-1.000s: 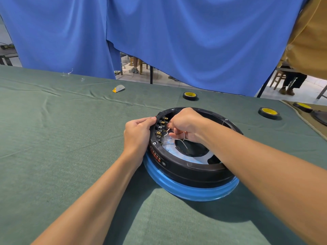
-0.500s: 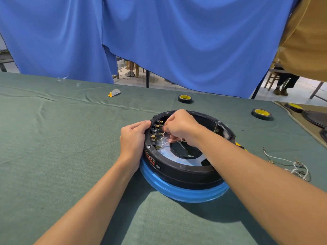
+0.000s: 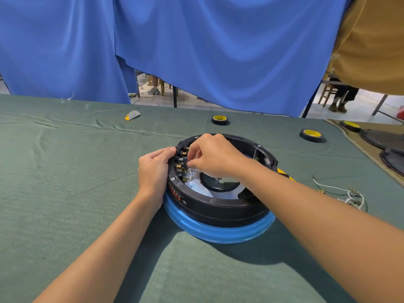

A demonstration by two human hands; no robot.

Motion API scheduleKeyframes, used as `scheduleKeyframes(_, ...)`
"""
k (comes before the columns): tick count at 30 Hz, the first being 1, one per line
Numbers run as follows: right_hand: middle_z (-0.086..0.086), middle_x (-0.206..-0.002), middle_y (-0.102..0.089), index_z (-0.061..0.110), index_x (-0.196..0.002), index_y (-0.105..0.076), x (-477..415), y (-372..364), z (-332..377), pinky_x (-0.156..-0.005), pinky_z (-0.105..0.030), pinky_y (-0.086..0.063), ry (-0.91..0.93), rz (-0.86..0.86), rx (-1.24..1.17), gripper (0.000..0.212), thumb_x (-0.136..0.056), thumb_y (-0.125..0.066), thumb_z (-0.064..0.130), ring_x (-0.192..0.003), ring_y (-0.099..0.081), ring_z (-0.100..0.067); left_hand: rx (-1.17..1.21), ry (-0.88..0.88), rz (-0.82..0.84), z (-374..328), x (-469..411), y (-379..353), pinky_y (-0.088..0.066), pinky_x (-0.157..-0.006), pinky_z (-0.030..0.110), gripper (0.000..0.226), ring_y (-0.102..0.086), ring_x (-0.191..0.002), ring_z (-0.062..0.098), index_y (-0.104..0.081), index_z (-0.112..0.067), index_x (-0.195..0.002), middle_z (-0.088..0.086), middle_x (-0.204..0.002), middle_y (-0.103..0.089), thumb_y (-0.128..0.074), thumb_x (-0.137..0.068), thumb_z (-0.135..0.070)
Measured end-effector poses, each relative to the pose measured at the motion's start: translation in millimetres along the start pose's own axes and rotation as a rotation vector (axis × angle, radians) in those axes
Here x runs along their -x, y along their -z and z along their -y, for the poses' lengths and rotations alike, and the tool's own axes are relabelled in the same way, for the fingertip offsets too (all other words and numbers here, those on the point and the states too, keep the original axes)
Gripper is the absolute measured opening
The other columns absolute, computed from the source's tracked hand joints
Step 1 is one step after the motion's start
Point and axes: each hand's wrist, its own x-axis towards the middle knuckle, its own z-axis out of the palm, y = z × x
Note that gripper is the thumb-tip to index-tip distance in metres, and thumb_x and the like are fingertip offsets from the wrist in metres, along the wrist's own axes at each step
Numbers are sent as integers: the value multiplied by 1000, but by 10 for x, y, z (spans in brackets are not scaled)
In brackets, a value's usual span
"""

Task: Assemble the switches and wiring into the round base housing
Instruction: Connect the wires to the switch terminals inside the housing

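The round base housing (image 3: 218, 206) sits on its blue ring mid-counter (image 3: 65, 182) as I work from afar, my left hand (image 3: 154, 169) gripping its outer left wall with fingers (image 3: 166, 152) curled over the rim. My right hand (image 3: 215, 157) reaches inside, fingers (image 3: 192, 164) narrowed to a pinch on a white wire (image 3: 192, 174) at the row of switches (image 3: 180, 159). A loose wire bundle (image 3: 341, 193) lies well apart to the right.

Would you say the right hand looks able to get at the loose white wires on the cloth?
Probably yes: beyond the housing rim, only cloth separates the right hand from the loose white wires.
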Motion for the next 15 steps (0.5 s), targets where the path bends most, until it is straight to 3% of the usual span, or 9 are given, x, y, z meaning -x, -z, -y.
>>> scheduleKeyframes(6,-8,-107,-66,18,-103,-71,-35,-114,44,-86,-45,-54,-71,-39,-1,16,-88,-68,22,-99,-61,-30,-4,-1,30,-27,10,9,-55,-61,29,26,-70,-65,18,-79,-15,-65,8,-71,-75,-64,-85,-10)
scheduleKeyframes(9,-9,-109,-65,16,-105,-70,-71,-128,22,-86,-45,-54,-95,-30,-13,18,-87,-67,19,-100,-60,-31,-48,39,-30,-22,-10,12,-59,-74,38,14,-73,-74,24,-79,-13,-70,9,-75,-76,-70,-78,-20)
scheduleKeyframes(11,-10,-109,-65,16,-102,-72,-91,-108,-1,-86,-44,-55,-104,-28,-40,16,-87,-66,16,-100,-60,-30,-94,52,-100,-45,-14,3,-58,-85,48,24,-73,-82,29,-79,-10,-77,9,-79,-76,-75,-68,-31)
scheduleKeyframes(15,-6,-97,-69,15,-92,-76,-111,-41,-48,-79,-33,-55,-114,13,-133,12,-88,-66,9,-94,-63,-22,-129,68,-145,-81,5,-17,-58,-85,50,35,-73,-79,28,-78,-9,-76,8,-76,-76,-77,-59,-38)
